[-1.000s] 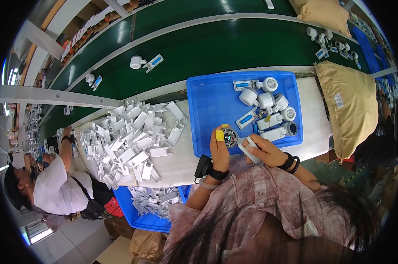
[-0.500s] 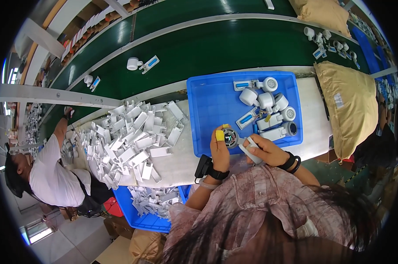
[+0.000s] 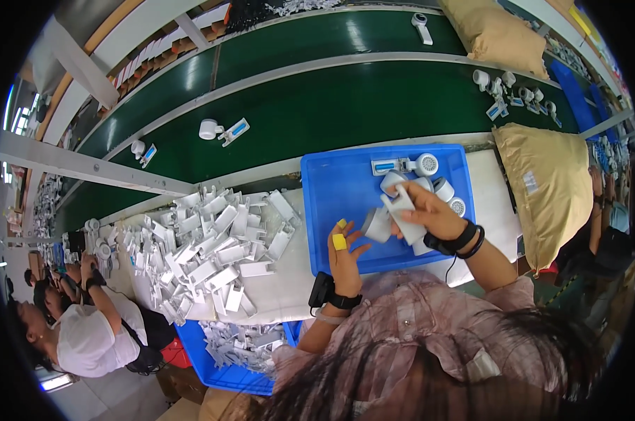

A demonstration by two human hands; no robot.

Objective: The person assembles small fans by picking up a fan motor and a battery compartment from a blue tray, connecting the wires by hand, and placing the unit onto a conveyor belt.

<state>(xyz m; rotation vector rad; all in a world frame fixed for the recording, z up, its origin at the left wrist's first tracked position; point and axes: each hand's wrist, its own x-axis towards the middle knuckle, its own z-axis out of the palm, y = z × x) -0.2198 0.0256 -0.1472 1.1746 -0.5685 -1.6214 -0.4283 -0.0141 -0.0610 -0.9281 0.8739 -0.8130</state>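
Note:
Over the front of the blue tray (image 3: 317, 261), my right hand (image 3: 436, 214) is closed around the pale handle (image 3: 403, 214) of a white handheld fan. Its round head (image 3: 377, 226) points down and left, toward my left hand. My left hand (image 3: 345, 263) is just beside that head, fingers apart and holding nothing; two of its fingers wear yellow wraps. Several more white fans lie in the tray, partly hidden behind my right hand. One at the back of the tray, with a grille head (image 3: 427, 165), has an open handle showing a blue cell (image 3: 385, 166).
Left of the tray is a heap of white plastic handle covers (image 3: 212, 242). Below it stands a blue bin (image 3: 219, 375) of small white parts. A green conveyor belt (image 3: 289, 105) runs behind, carrying fans. A tan sack (image 3: 549, 189) stands right; a co-worker (image 3: 93, 330) is at left.
My left hand has let go of the fan's round head and spread its fingers. My right hand has raised the fan over the tray and turned it. The view has tilted up slightly.

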